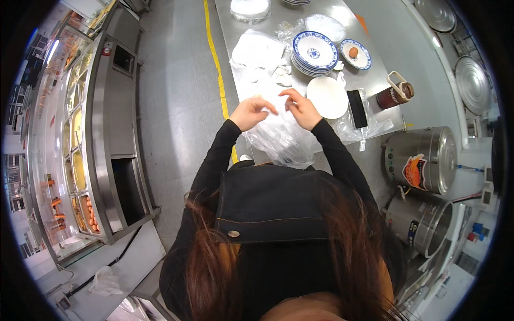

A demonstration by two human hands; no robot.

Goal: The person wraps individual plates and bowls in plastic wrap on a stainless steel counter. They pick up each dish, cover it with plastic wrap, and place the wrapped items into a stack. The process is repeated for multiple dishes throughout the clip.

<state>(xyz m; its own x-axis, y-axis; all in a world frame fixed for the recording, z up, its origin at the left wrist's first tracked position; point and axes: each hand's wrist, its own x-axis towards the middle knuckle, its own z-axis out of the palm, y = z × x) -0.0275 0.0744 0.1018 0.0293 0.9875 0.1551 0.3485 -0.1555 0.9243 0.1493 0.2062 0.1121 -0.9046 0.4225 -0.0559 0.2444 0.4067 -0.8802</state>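
Note:
My left hand [249, 114] and my right hand [302, 111] face each other over the near part of the steel table. Their fingers are bent, and between them the white area is too bright to show whether either hand pinches anything. Beneath and in front of the hands spreads a clear plastic bag [287, 140], hanging over the table's near edge. Just right of my right hand lies a plain white plate [327, 97]. Beyond the hands are a small clear-wrapped item [283, 77] and a larger white bundle in plastic [257, 50].
Blue-rimmed plates [315, 51] stand stacked on the steel table [341, 10]; another plate [360, 60] holds a brown egg [353, 52]. A phone [357, 109] and a brown bottle [395, 94] lie rightward. Steel cookers [421, 160] flank the right, a food counter [116, 100] the left.

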